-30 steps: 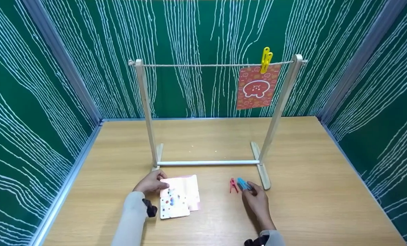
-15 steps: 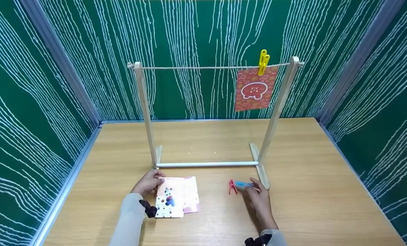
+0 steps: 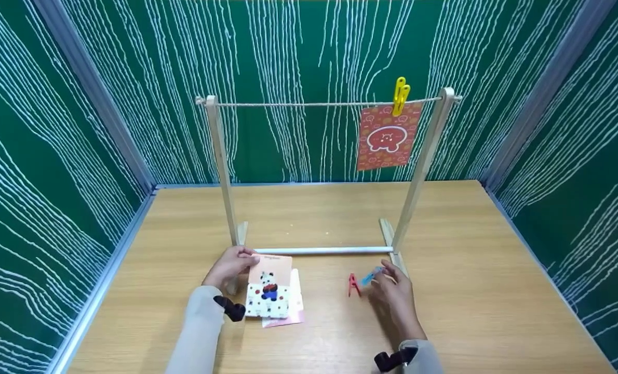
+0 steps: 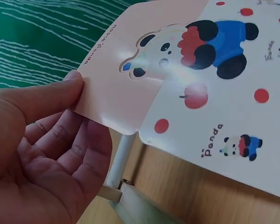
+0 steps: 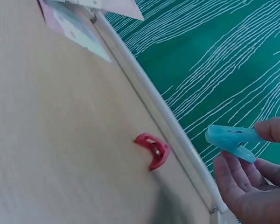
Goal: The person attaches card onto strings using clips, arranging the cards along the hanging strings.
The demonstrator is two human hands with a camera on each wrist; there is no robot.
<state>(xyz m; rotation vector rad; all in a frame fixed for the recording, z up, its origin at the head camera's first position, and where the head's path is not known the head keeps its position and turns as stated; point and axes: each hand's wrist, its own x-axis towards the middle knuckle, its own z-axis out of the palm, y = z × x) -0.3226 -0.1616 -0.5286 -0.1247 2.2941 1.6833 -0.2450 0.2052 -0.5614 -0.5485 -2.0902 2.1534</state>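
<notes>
Fingers [image 5: 270,130] pinch translucent blue clothespin [image 5: 231,141], seemingly closed.

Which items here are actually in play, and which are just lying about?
In play:
- pink-and-white panda card, pinched by the left hand
- pale blue plastic clothespin, pinched by the right hand

Lying about:
- red plastic clothespin on the wooden table
- pink card lying flat underneath
- orange card held by the yellow clothespin on the string of the wooden rack

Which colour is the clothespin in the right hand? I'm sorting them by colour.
Light blue; the clothespin shows best in the right wrist view, pinched by the right hand.
</notes>
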